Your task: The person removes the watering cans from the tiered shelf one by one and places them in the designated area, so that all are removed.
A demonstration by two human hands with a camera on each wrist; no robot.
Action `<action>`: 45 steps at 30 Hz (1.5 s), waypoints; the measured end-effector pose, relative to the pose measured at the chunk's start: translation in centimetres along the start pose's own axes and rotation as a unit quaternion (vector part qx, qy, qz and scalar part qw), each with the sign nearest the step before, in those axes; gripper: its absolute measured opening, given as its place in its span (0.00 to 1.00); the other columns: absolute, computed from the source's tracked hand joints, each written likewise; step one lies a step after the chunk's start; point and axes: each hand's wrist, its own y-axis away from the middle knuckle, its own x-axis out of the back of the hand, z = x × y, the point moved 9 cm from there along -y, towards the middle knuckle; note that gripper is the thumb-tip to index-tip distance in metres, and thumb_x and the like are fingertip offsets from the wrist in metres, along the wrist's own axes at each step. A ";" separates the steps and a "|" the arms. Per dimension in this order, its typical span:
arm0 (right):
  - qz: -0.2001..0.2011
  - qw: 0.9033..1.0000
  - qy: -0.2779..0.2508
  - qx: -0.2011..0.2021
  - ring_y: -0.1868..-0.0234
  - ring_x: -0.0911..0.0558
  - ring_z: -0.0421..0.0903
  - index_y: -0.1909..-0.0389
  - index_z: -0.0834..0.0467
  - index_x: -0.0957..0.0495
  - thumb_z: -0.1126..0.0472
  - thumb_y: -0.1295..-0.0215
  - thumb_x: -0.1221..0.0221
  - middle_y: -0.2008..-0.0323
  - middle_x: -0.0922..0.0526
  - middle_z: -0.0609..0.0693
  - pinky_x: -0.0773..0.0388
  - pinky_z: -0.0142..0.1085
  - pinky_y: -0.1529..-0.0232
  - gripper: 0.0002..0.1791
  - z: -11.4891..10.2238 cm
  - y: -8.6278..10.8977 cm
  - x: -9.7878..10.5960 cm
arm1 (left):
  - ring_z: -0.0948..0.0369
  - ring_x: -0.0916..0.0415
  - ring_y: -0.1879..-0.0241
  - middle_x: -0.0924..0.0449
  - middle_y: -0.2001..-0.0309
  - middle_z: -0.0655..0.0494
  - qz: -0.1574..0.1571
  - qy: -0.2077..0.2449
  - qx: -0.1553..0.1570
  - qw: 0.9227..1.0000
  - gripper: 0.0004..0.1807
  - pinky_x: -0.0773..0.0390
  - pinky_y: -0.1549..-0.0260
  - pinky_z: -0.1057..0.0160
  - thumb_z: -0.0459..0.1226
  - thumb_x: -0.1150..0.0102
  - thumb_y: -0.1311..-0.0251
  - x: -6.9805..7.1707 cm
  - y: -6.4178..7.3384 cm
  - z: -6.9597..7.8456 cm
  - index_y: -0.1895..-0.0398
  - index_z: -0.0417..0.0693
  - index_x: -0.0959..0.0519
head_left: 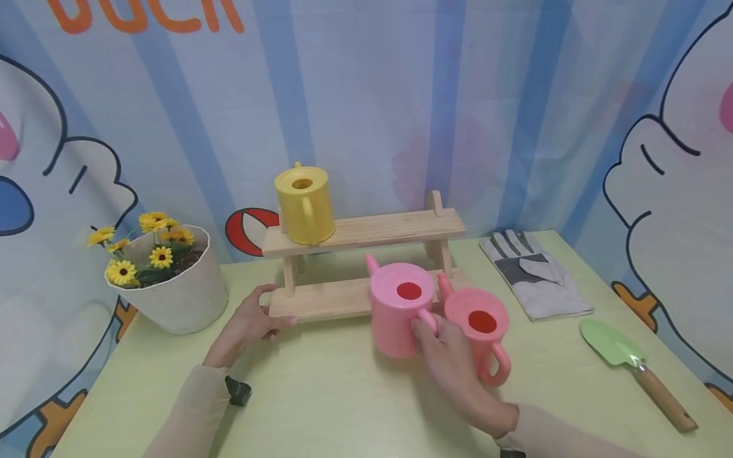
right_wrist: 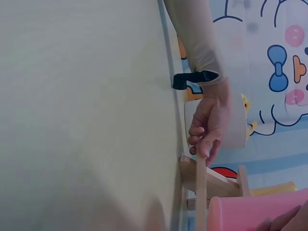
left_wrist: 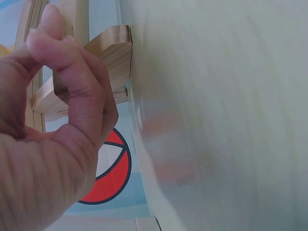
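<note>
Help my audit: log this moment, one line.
left hand: grips lower wooden shelf | right hand: holds light-pink watering can | yellow watering can: on upper shelf

Left grip [head_left: 250,322] pinching; right grip [head_left: 453,367] curled.

my feed gives me the flowerpot [head_left: 191,299] left of the rack [head_left: 323,301], one watering can [head_left: 314,213] on its upper board [head_left: 389,228], the held can [head_left: 394,324] in front, glove [head_left: 538,283] behind trowel [head_left: 621,350] at right.

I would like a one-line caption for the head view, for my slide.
Right hand grips a pink watering can by its handle; left hand holds a two-tier wooden stand.
</note>
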 end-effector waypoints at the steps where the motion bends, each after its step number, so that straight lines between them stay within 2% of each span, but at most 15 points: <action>1: 0.001 1.000 0.002 -0.004 0.77 0.27 0.46 0.71 0.56 0.30 0.55 0.17 0.43 0.80 0.30 0.49 0.34 0.29 0.75 0.18 0.3 0.0 0.0 | 0.60 0.26 0.73 0.21 0.63 0.49 0.000 -0.001 0.000 1.000 0.58 0.26 0.68 0.62 0.42 0.20 0.37 0.0 0.0 0.0 0.14 0.44 0.50; 10: 0.006 0.999 0.023 -0.034 0.79 0.26 0.47 0.69 0.58 0.27 0.53 0.17 0.42 0.81 0.28 0.49 0.35 0.28 0.75 0.18 2.3 1.1 -0.2 | 0.59 0.25 0.73 0.20 0.60 0.46 0.006 -0.005 0.001 1.000 0.58 0.26 0.68 0.62 0.43 0.19 0.37 0.0 -0.3 -0.2 0.14 0.44 0.50; 17: 0.003 1.000 0.004 -0.030 0.76 0.26 0.47 0.70 0.59 0.28 0.55 0.16 0.43 0.80 0.29 0.50 0.35 0.28 0.73 0.18 3.4 1.6 -0.6 | 0.59 0.24 0.72 0.19 0.57 0.44 0.008 -0.006 0.009 1.000 0.58 0.24 0.67 0.63 0.43 0.19 0.37 0.1 -0.4 -0.4 0.14 0.45 0.49; 25: -0.009 0.999 -0.012 -0.048 0.73 0.24 0.49 0.66 0.59 0.26 0.54 0.15 0.44 0.75 0.24 0.55 0.34 0.29 0.73 0.16 4.7 2.0 -1.2 | 0.59 0.25 0.73 0.20 0.61 0.47 0.006 -0.003 -0.006 1.000 0.58 0.25 0.68 0.62 0.42 0.19 0.37 0.1 -0.3 -0.1 0.14 0.43 0.50; 36: -0.014 0.999 -0.018 -0.045 0.70 0.25 0.48 0.67 0.60 0.28 0.57 0.15 0.45 0.76 0.28 0.50 0.30 0.29 0.69 0.16 5.3 2.3 -1.6 | 0.60 0.26 0.74 0.20 0.59 0.46 0.005 0.011 0.001 1.000 0.58 0.25 0.69 0.63 0.41 0.19 0.37 0.0 -0.1 -0.1 0.14 0.44 0.50; 45: -0.006 0.998 -0.030 -0.047 0.67 0.25 0.46 0.70 0.58 0.30 0.58 0.16 0.44 0.76 0.31 0.48 0.28 0.29 0.65 0.17 6.0 2.6 -1.8 | 0.60 0.26 0.74 0.21 0.63 0.49 -0.001 0.013 -0.005 1.000 0.58 0.25 0.69 0.62 0.41 0.20 0.36 -0.1 0.0 0.0 0.14 0.43 0.51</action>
